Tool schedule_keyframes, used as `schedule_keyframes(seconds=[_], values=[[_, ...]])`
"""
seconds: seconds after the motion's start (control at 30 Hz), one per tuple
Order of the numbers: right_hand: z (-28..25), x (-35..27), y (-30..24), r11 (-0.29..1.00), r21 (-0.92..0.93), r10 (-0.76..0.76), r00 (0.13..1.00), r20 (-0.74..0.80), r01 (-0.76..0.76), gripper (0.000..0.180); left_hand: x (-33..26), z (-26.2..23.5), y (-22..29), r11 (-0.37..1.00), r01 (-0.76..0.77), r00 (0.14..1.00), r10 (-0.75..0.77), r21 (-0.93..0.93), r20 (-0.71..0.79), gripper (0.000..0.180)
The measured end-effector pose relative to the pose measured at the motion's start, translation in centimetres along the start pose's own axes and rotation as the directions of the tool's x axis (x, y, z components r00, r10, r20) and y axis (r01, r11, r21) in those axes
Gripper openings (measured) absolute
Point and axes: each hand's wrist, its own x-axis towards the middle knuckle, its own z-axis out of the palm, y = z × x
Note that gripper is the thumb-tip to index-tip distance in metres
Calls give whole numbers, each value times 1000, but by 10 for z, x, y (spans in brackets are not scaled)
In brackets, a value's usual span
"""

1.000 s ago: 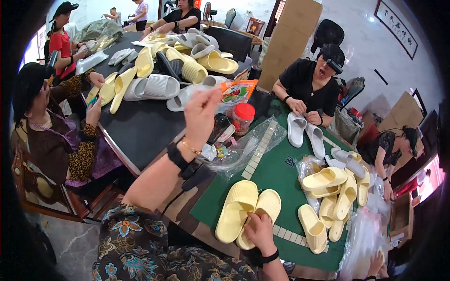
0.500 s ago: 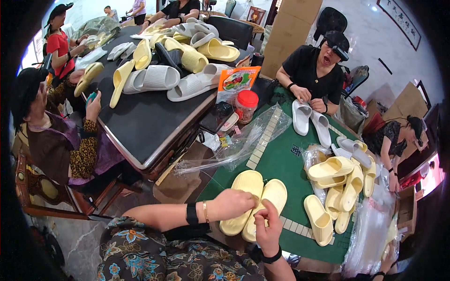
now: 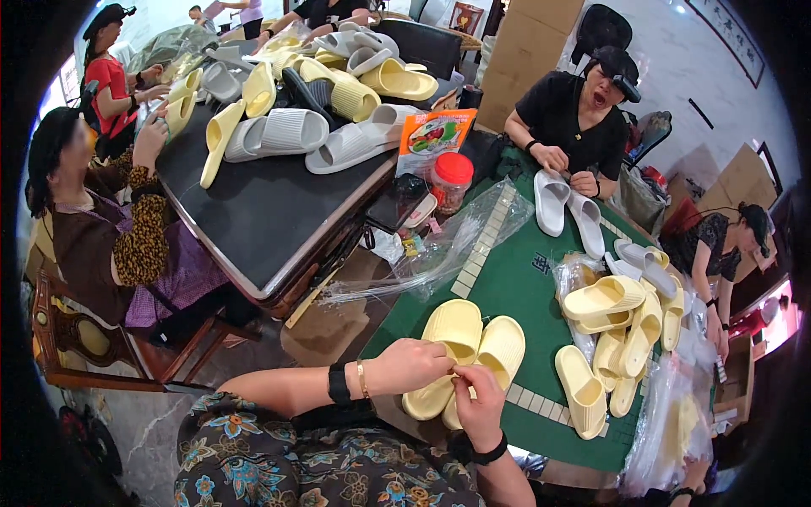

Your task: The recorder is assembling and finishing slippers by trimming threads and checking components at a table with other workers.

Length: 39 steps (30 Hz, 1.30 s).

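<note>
1. The green surface [image 3: 524, 300] spread ahead of the person and off to the right. On its near left part lay two pale yellow slippers side by side: the left slipper [image 3: 454, 325] and the right slipper [image 3: 504, 348].
2. Well apart to the right, loose yellow slippers [image 3: 642, 338] were heaped on the same surface.
3. The pair's long axes ran roughly parallel, from near left to far right, with the ribbed strap ends far and the heel ends near the person.
4. Seen from the hands, the strap ends lay on the far side; the hands were over the middle and near parts. The left hand [image 3: 414, 365] came across from the left and was nearer the left slipper; the right hand [image 3: 480, 407] rose from the near side and was nearer the right slipper.
5. The fingers of both hands were bent inward, and their fingertips [image 3: 443, 358] met or almost met above the gap between the slippers. Whether they pinched something thin or only touched each other, I could not tell.
6. The hands hid the left slipper's middle and much of the right slipper's near half. Whether either hand touched a slipper was also unclear.
</note>
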Motion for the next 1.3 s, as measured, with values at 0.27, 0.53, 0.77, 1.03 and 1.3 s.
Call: schedule_keyframes(seconds=[0.27,0.53,0.77,1.03,1.3], values=[[-35,-7,8,957,235,223,946,-235,-167,10,-14,-6,-48,978,71,997,-78,197,28,17],[-93,-26,27,945,300,284,787,-548,-131,7,-42,-25,-128,818,361,932,-328,448,-154,10],[-102,-37,39,773,617,486,759,-433,-143,7,-23,-49,-81,845,406,860,-225,347,-458,32],[-61,-51,25,475,730,636,765,103,-492,6,-13,-26,25,732,384,922,-331,-562,198,51],[-64,-67,35,493,560,676,699,234,-665,7,-8,-125,42,958,-227,810,87,-174,-580,62]])
